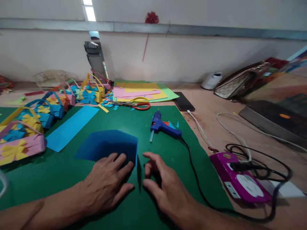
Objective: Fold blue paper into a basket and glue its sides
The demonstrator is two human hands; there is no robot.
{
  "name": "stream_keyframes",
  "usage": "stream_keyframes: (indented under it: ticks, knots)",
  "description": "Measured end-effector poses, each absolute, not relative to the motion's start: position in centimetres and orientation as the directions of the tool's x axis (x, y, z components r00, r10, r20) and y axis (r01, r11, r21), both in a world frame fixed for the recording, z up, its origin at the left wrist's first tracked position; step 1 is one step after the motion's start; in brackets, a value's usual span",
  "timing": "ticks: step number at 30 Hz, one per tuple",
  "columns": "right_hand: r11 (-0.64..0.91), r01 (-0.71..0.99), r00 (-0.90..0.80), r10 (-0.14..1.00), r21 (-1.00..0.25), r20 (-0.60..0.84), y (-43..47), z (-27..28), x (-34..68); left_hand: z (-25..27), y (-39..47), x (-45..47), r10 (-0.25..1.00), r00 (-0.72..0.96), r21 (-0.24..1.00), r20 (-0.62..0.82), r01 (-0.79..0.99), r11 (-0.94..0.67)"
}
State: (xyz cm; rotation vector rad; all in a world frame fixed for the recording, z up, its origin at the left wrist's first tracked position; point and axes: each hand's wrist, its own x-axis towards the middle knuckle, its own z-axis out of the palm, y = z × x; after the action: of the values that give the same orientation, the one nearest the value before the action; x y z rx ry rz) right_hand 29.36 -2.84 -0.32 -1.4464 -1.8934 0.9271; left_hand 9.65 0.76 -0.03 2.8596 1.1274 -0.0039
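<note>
My left hand [107,179] lies with fingers outstretched against a sheet of blue paper [103,143], which is bent up along its right edge. The far part of the sheet lifts off the green mat [96,198]. Just right of that edge hovers my right hand [163,183], its thumb and fingers curved and apart, with nothing between them. Beyond it rests a blue glue gun [165,126] with a clear glue stick poking out of its back end. A light-blue paper strip [72,127] lies flat to the left.
Several paper baskets [55,105] with paper bows line the left side. Coloured sheets [144,91] and scissors [141,103] are at the back. On the right are a phone [184,101], a purple power strip [242,179], tangled cables and a bag [240,81].
</note>
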Motion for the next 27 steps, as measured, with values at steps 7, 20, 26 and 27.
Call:
stream_keyframes:
  ticks: [7, 20, 26, 27]
  knots:
    - [0.444, 0.552, -0.369, 0.889, -0.705, 0.271, -4.3, -0.9, 30.1, -0.9, 1.7, 10.3, 0.731, 0.675, 0.059, -0.094, 0.737, -0.673]
    - [0.440, 0.587, -0.358, 0.894, -0.679, 0.269, -4.4, -0.8, 29.7, -1.1, 2.2, 10.5, 0.743, 0.668, 0.056, -0.040, 0.744, -0.666]
    - [0.486, 0.599, -0.406, 0.869, -0.637, 0.282, -4.2, -0.9, 29.7, -1.2, 2.2, 10.7, 0.743, 0.667, 0.029, -0.049, 0.745, -0.667]
    - [0.504, 0.599, -0.426, 0.859, -0.622, 0.285, -4.1, -1.0, 29.7, -1.2, 2.2, 10.8, 0.745, 0.665, 0.027, -0.051, 0.747, -0.664]
